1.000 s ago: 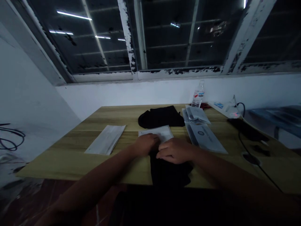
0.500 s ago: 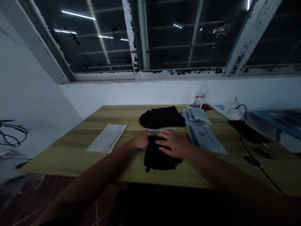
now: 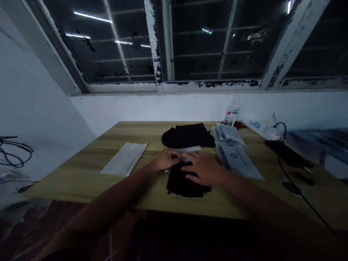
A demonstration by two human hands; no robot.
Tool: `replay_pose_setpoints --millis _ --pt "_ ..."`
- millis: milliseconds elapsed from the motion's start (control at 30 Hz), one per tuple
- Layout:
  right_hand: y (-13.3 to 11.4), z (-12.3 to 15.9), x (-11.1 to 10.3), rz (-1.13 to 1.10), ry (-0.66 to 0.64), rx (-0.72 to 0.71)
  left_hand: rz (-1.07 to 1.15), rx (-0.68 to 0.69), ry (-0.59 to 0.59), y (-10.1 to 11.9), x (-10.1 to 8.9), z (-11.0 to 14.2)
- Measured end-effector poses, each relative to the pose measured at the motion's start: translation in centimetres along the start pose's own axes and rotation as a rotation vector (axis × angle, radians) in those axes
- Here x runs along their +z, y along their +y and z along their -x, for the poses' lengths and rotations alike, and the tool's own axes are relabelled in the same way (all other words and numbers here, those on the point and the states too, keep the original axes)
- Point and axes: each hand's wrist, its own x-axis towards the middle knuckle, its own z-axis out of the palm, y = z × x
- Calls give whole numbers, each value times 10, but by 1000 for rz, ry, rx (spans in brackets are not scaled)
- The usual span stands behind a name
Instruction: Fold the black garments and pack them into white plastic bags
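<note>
In front of me a folded piece of black cloth [image 3: 187, 183] lies near the table's front edge. My right hand [image 3: 202, 166] rests on its upper right part, fingers spread and lying flat. At the cloth's far left corner is my left hand [image 3: 168, 159], with thumb and fingers closed together; what they pinch is too dark to make out. A pale sheet or packet [image 3: 195, 149] shows beyond the cloth, partly under both hands. Farther back lies a larger black cloth item [image 3: 187, 135], rounded at its left end.
A flat white packet [image 3: 125, 159] lies to the left. On the right are printed translucent packets [image 3: 239, 161], a water bottle [image 3: 232, 110], a black flat object [image 3: 286, 154] and a cable [image 3: 301, 197]. Behind the wooden table [image 3: 89, 185] stands a wall below windows.
My left hand has shifted slightly up and inward, its fingers closing together. The far edge of the black cloth has come down, baring more of the pale sheet. My right hand stays nearly in place.
</note>
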Motion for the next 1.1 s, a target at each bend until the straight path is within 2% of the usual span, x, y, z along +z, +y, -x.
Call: replay_pose_setpoints --millis 67,200,300,400,500,667,733,833,900,967,1033,1100 --pt "1 1 2 -6 -15 17 -24 61 -8 5 -1 3" --pt "8 2 7 -32 -42 59 -200 185 -134 18 -6 7" --pt "18 3 3 -38 -37 59 -387 230 -134 22 -10 7" --pt "26 6 -4 -3 5 103 -498 214 -124 18 -14 6" --pt "29 11 -6 58 7 179 -512 214 -115 12 -15 6" --pt "30 11 8 36 -34 231 -456 276 -230 20 -14 10" --pt "29 8 5 80 11 207 -478 314 -253 25 -16 12" --pt "22 5 -13 91 60 134 -396 415 -291 26 -19 10" --pt "15 6 -24 -40 0 40 -308 471 -264 19 -19 7" --pt "4 10 -27 -190 -115 -49 -292 488 -224 7 -17 2" --pt "-9 13 -20 -236 -197 -92 -332 478 -254 -7 -14 -2" --pt "-21 13 -6 -195 -212 -70 -372 448 -325 -17 -11 -6"
